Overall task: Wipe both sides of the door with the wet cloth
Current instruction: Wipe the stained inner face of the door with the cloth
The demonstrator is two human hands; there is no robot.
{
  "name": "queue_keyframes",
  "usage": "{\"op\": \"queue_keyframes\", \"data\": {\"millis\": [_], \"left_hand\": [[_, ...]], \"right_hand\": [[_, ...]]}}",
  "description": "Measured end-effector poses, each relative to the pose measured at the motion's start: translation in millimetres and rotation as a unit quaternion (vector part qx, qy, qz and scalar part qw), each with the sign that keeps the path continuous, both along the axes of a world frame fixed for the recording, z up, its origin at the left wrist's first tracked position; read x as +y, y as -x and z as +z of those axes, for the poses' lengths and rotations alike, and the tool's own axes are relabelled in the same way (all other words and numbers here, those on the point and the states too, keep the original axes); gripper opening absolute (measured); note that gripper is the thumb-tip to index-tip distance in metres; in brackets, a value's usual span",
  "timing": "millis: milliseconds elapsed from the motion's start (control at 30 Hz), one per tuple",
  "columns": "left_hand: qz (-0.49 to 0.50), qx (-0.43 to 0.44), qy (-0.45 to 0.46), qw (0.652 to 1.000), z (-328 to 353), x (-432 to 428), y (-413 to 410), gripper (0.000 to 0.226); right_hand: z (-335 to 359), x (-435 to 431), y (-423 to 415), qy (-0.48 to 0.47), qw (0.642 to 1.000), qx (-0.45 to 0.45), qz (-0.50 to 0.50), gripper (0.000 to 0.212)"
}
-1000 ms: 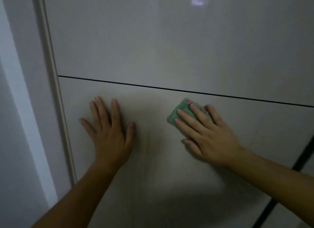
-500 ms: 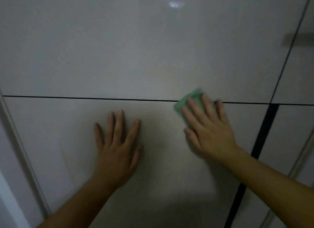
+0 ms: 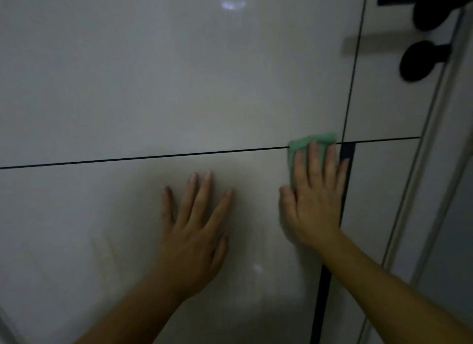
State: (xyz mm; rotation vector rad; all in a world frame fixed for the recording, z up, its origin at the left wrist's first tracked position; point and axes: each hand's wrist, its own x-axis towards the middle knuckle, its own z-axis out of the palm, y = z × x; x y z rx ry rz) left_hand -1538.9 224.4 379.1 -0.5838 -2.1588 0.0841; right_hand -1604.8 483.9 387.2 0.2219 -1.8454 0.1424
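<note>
- The cloth [image 3: 307,142] is a small green pad lying flat on the door [image 3: 179,74]. It sits right on the thin horizontal groove [image 3: 153,157], just left of the dark vertical strip [image 3: 344,185].
- Right hand [image 3: 316,195] lies on top of it with straight fingers, palm pressing it to the panel. No curl or pinch, so it's an open flat hand. Only the cloth's top and left edges peek out.
- My guess is the cloth is soft, limp and light. Being wet, it'll probably cling a bit but skate easily on that glossy face.
- A flat palm over the middle looks like the right hold. Pinching a corner would likely just bunch it up.
- The door itself looks stiff, smooth and slick, with light glaring off it. It's not fragile, but I'd expect it to swing if it gets pushed hard.
- Left hand [image 3: 197,226] is spread flat on the lower panel, well left of the cloth and holding nothing. It reads like a brace.
- Top right there's a black handle [image 3: 430,10] with a second black knob under it, near the pale frame [image 3: 419,190].
- Only this one side shows, so the other side can't be judged.
</note>
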Motion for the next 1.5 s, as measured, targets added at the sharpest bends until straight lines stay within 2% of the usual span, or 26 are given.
{"op": "queue_keyframes", "data": {"millis": [100, 167, 200, 267, 367, 500, 667, 767, 867, 967, 1100, 1267, 1500], "left_hand": [[0.005, -0.009, 0.001, 1.0, -3.3, 10.2, -1.5, 0.07], [0.013, -0.009, 0.009, 1.0, -5.4, 10.4, -2.4, 0.069], [0.014, -0.008, 0.011, 1.0, -6.1, 9.7, -1.7, 0.068], [0.016, -0.003, 0.017, 1.0, -8.2, 9.7, 1.2, 0.067], [0.021, -0.004, 0.004, 1.0, -12.6, 15.9, 3.2, 0.066], [0.024, -0.01, -0.004, 1.0, -13.8, 20.2, 2.7, 0.068], [0.01, 0.004, -0.002, 1.0, -12.6, 22.1, 3.2, 0.072], [0.01, 0.004, -0.027, 1.0, -17.9, 11.8, -0.2, 0.072], [0.048, 0.0, -0.068, 0.996, -22.1, -14.1, -4.1, 0.074], [0.088, -0.008, -0.106, 0.99, -21.4, -49.1, -7.9, 0.074], [0.127, -0.015, -0.149, 0.98, -34.5, -103.7, -15.7, 0.074], [0.154, -0.042, -0.223, 0.962, -65.4, -173.5, -30.0, 0.073], [0.115, -0.018, -0.328, 0.938, -85.0, -243.7, -45.6, 0.071]], "right_hand": [[-49.3, 10.5, -14.2, -0.113, 0.993, -0.023, 0.022, 0.073], [-48.4, 32.8, -14.7, -0.152, 0.988, -0.019, 0.002, 0.071], [-37.0, 43.6, -10.8, -0.123, 0.992, -0.021, -0.013, 0.071], [-9.5, 62.4, -3.4, 0.005, 0.999, -0.024, -0.037, 0.068], [-8.8, 72.4, -4.9, 0.13, 0.991, -0.021, -0.015, 0.065], [-51.3, 69.1, -21.9, 0.164, 0.983, -0.085, -0.003, 0.066], [5.0, 87.5, -6.0, 0.256, 0.964, -0.051, -0.042, 0.069], [-14.2, 74.3, -12.3, 0.252, 0.965, -0.063, -0.034, 0.072], [-49.5, 50.5, -24.9, 0.215, 0.972, -0.091, -0.009, 0.075], [-39.2, 17.1, -20.4, 0.16, 0.984, -0.074, -0.003, 0.077], [-13.0, -90.5, -19.9, -0.071, 0.994, -0.058, 0.054, 0.081], [-3.9, -221.5, -24.6, -0.302, 0.944, -0.043, 0.128, 0.072], [19.4, -354.9, -29.9, -0.477, 0.865, -0.038, 0.149, 0.069]]}}
